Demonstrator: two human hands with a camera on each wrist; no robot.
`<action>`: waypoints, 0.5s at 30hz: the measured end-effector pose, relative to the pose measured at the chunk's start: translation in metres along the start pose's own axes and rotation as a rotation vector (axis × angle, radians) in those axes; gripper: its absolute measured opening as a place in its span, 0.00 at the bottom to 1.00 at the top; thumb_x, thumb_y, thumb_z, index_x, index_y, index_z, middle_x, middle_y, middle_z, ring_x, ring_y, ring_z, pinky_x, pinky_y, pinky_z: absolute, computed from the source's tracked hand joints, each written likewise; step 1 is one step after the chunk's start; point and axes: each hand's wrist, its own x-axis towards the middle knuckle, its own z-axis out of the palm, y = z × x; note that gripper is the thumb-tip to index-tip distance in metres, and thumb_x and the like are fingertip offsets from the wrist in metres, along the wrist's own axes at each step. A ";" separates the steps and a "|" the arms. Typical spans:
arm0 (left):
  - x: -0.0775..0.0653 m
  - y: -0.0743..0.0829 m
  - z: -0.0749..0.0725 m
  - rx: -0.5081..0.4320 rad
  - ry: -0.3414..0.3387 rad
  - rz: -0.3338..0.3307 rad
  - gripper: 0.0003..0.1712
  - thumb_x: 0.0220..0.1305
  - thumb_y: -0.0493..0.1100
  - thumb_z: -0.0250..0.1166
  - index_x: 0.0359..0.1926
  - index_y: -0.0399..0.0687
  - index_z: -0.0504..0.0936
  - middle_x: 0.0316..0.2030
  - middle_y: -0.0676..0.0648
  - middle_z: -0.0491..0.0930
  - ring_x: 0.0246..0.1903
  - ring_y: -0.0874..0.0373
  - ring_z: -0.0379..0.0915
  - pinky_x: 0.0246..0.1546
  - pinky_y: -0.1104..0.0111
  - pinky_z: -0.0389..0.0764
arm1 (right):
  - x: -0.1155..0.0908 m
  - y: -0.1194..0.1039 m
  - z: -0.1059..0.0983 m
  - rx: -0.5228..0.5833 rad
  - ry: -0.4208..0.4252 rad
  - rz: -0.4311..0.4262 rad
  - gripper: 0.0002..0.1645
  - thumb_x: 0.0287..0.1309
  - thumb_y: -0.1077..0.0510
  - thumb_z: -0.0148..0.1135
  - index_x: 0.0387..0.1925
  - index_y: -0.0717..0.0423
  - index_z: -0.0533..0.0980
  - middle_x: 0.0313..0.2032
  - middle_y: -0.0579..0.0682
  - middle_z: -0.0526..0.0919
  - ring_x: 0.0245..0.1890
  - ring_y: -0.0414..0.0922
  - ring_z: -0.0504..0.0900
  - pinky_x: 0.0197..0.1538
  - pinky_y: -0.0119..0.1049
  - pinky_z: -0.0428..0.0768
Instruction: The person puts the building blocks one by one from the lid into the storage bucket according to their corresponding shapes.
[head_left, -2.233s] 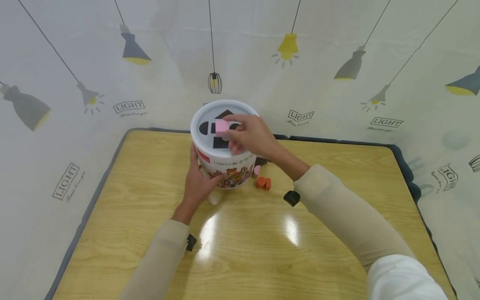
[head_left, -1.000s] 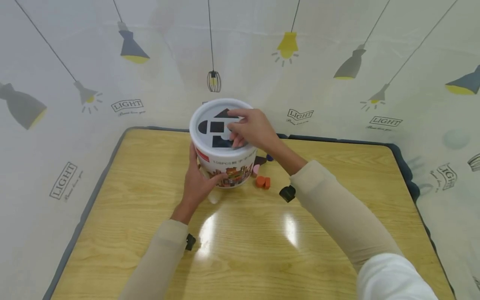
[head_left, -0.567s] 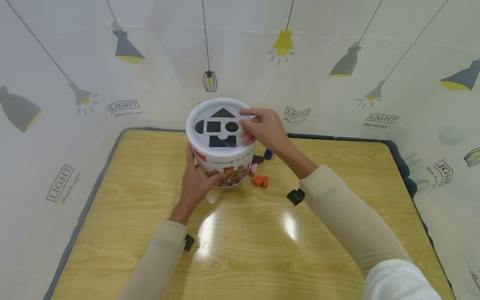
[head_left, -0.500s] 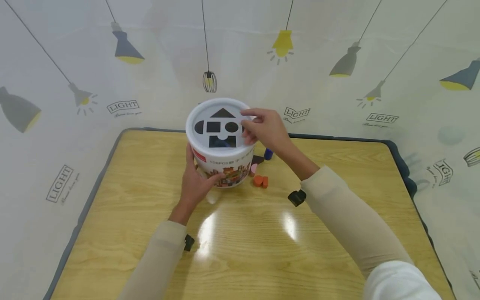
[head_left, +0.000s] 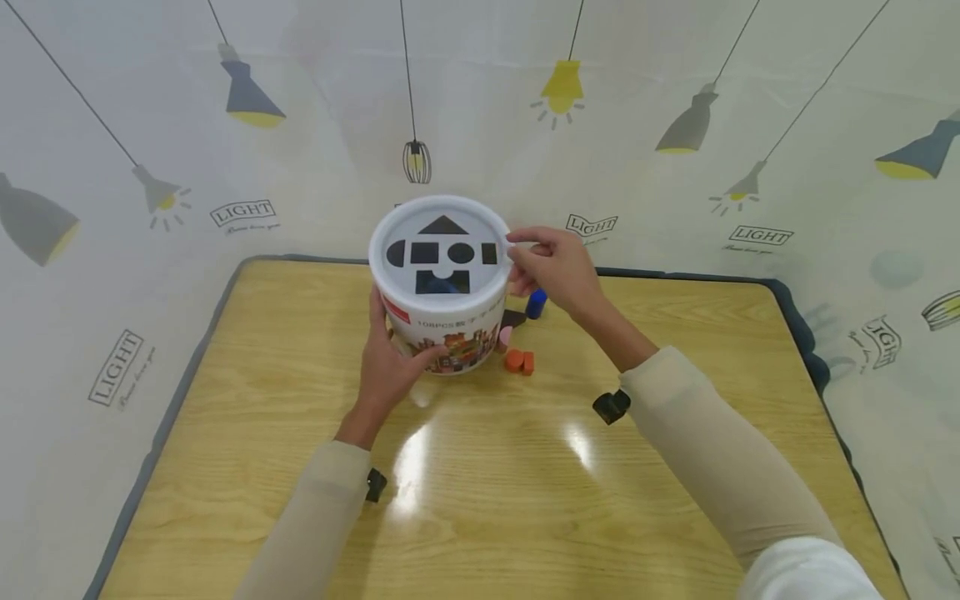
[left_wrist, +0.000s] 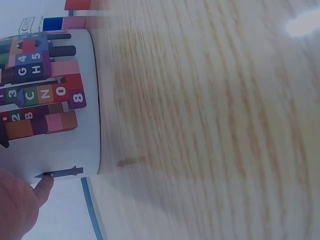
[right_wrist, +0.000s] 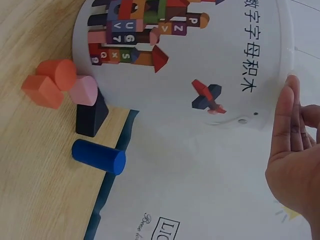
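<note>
- White cylindrical plastic bucket (head_left: 442,327), head view: stands upright on the wood-grain worktop (head_left: 585,517), near its far edge; a white round lid (head_left: 443,252) with six dark shaped openings is seated on top.
- Left hand (head_left: 386,367), head view: grips the bucket's lower left side, thumb on the front wall, fingers along the side.
- Right hand (head_left: 558,267), head view: positioned at the right edge of the lid, thumb and index finger extended, other fingers bent; no object visible in its grasp.
- Blocks, head view: blue cylinder (head_left: 536,305), black angular block (head_left: 514,318), pink rounded block (head_left: 505,337), orange round block (head_left: 514,361) and orange rectangular block (head_left: 528,363), grouped right of the bucket.
- Left wrist view: thumb rests against the bucket wall, beside printed lettered blocks; remaining fingers out of frame.
- Right wrist view: fingers straight, tips at the lid's edge; contact cannot be confirmed. Blue cylinder stands on end; both orange blocks touch each other.
</note>
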 end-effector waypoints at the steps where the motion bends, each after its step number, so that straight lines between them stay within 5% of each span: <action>1: 0.000 0.000 0.000 0.002 0.000 0.000 0.73 0.43 0.39 0.81 0.77 0.67 0.37 0.72 0.54 0.59 0.68 0.51 0.59 0.67 0.46 0.65 | -0.001 0.002 -0.001 -0.006 0.000 -0.003 0.18 0.67 0.57 0.59 0.55 0.57 0.78 0.28 0.59 0.84 0.22 0.48 0.84 0.33 0.41 0.88; 15: -0.001 -0.001 0.001 -0.021 -0.002 0.020 0.74 0.42 0.37 0.81 0.77 0.65 0.37 0.72 0.55 0.59 0.68 0.53 0.59 0.67 0.46 0.64 | -0.011 0.028 -0.017 0.027 -0.003 0.010 0.18 0.67 0.58 0.58 0.55 0.61 0.77 0.25 0.57 0.84 0.21 0.47 0.84 0.29 0.39 0.87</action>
